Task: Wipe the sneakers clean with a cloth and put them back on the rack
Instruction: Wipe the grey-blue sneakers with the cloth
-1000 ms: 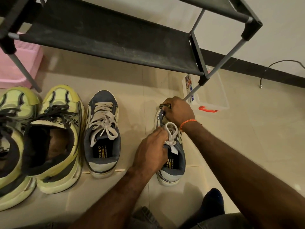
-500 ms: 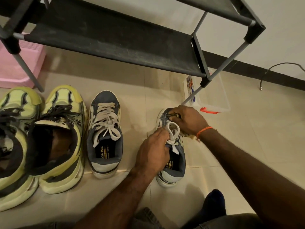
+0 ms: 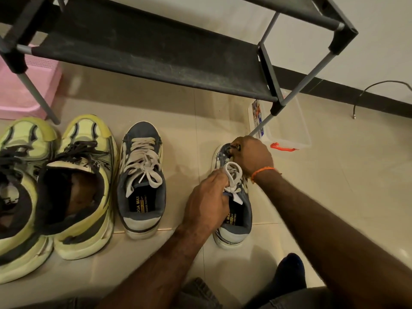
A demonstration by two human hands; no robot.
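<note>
Our left hand (image 3: 207, 201) grips the blue sneaker (image 3: 236, 219) at its tongue, on the floor (image 3: 334, 197) below the rack (image 3: 156, 47) — our right hand (image 3: 252, 157) curls over its toe, pinching something dark we cannot identify.

Between a second ago and half a second ago, the right hand (image 3: 252, 156) was drawn back from the toe of the grey sneaker (image 3: 234, 210) to the laces at mid-shoe; now it has been returned forward, and its curled fingers are set over the toe again. What is held under them cannot be made out. The wrist with the orange thread (image 3: 262, 171) has been carried forward with it. A slight shift of the whole view is also seen.
</note>
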